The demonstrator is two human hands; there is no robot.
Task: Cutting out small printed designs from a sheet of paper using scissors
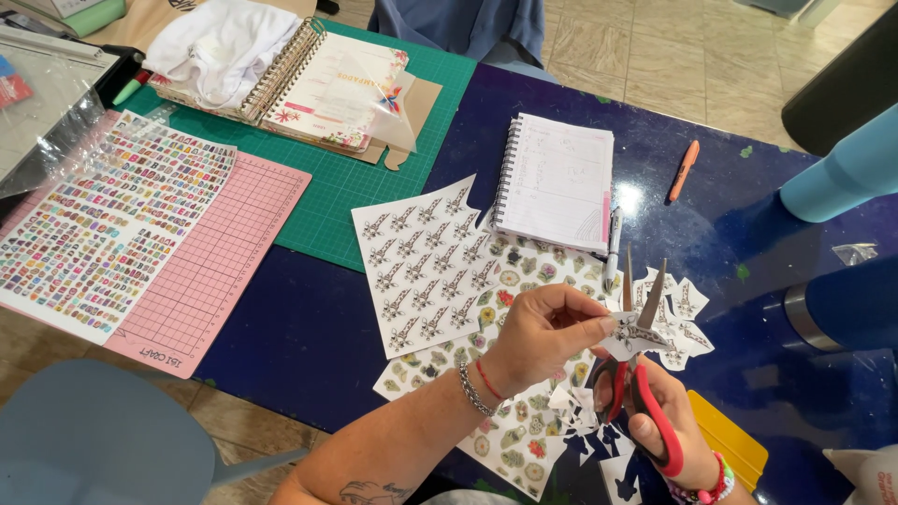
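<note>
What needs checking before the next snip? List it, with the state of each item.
1. Left hand pinches the cutout firmly: ok.
2. Right hand is in the scissors' red handles: ok.
3. Blades are open around the cutout: ok.
4. Left fingertips are clear of the blades: cannot tell, they sit very close.
5. Finished cutouts lie apart from the blades: ok.
6. Scraps are off the flower sheet: not ok, they litter it.
</note>
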